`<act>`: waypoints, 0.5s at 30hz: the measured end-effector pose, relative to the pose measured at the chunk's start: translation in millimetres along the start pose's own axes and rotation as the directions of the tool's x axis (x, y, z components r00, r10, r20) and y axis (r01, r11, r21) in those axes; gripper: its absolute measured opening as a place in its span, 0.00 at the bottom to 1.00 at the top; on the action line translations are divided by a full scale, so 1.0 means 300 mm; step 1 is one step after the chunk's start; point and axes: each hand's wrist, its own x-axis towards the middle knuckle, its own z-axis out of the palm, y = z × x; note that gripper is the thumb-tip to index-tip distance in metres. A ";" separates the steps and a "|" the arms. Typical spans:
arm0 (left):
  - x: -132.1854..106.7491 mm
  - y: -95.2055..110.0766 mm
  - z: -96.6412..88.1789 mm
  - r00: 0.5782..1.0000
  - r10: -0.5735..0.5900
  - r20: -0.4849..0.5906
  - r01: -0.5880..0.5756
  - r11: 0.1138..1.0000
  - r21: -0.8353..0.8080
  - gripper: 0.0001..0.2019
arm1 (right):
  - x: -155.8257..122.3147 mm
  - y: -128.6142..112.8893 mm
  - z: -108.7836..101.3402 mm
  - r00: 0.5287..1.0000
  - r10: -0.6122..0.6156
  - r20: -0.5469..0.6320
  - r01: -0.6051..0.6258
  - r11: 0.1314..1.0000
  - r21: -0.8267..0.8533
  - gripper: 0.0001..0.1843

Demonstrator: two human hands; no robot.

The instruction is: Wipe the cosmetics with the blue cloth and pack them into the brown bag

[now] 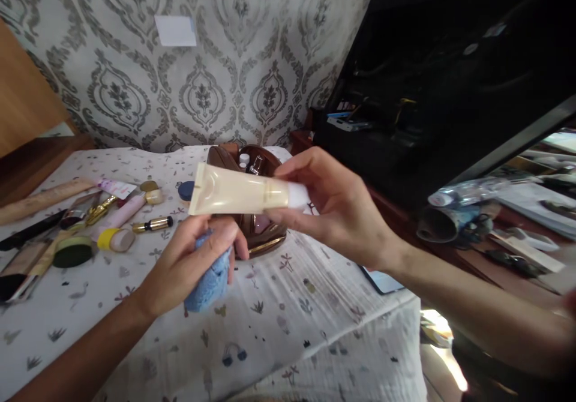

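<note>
My right hand (335, 210) pinches the white cap end of a cream-coloured tube (238, 193), held level above the table. Just below the tube, my left hand (193, 264) is closed around a blue cloth (209, 282). Behind both hands sits an open brown cosmetic pouch (263, 237) with small bottles (249, 162) inside it.
A patterned white cloth (279, 324) covers the table. Several cosmetics (117, 216) lie at the left: tubes, lipsticks, compacts, brushes. A dark open case (432, 90) stands at the right above a cluttered wooden surface (495, 234). Patterned wallpaper is behind.
</note>
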 end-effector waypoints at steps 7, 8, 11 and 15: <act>-0.006 0.014 -0.004 0.972 0.094 -0.217 -0.059 0.985 0.163 0.20 | 0.077 -0.005 0.045 0.953 -0.199 0.227 0.236 0.960 -0.151 0.23; -0.003 0.013 -0.002 0.969 0.114 -0.218 -0.076 0.982 0.173 0.20 | 0.085 -0.012 0.048 0.951 -0.206 0.232 0.246 0.956 -0.159 0.24; 0.008 0.010 -0.003 0.964 0.160 -0.213 -0.117 0.972 0.203 0.18 | 0.098 -0.022 0.056 0.945 -0.226 0.238 0.269 0.948 -0.170 0.26; 0.017 -0.001 -0.015 0.965 0.204 -0.167 -0.163 0.959 0.230 0.16 | 0.095 -0.013 0.058 0.949 -0.191 0.252 0.230 0.963 -0.136 0.30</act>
